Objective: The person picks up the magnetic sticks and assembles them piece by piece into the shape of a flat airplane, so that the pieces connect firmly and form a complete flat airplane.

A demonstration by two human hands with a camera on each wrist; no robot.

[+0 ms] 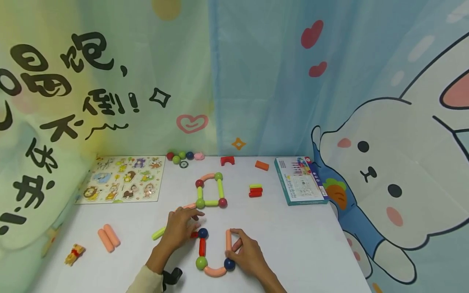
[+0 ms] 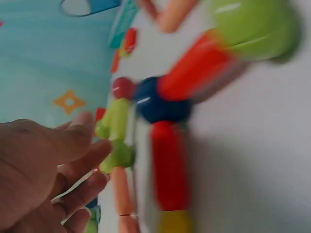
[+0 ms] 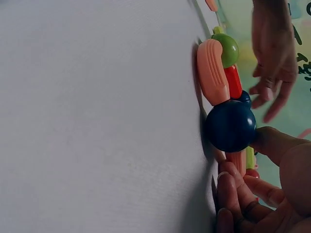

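White tabletop (image 1: 300, 244) stretches from the right hand (image 1: 247, 250) to the table's right edge, beside a rabbit-printed curtain (image 1: 381, 154). A closed frame (image 1: 211, 202) of four balls and four rods stands just beyond the left hand (image 1: 179, 227), between it and the back edge. Near that edge are one red arch (image 1: 227, 160), one orange block (image 1: 261, 165) and, at the right, one box (image 1: 301, 181). A sticker board (image 1: 124, 179) lies back left; two loose pink rods (image 1: 108, 238) and one bear figure (image 1: 75, 254) lie nearer. One yellow-green rod (image 1: 158, 233) lies partly behind the left hand, which is released, fingers loosely parted. The right hand grasps a straight pink rod (image 1: 229, 240) at the lower blue ball (image 1: 229, 264). The rod is in front of the frame, at the right side of a chain (image 1: 215, 272) with three balls: two blue, one green.
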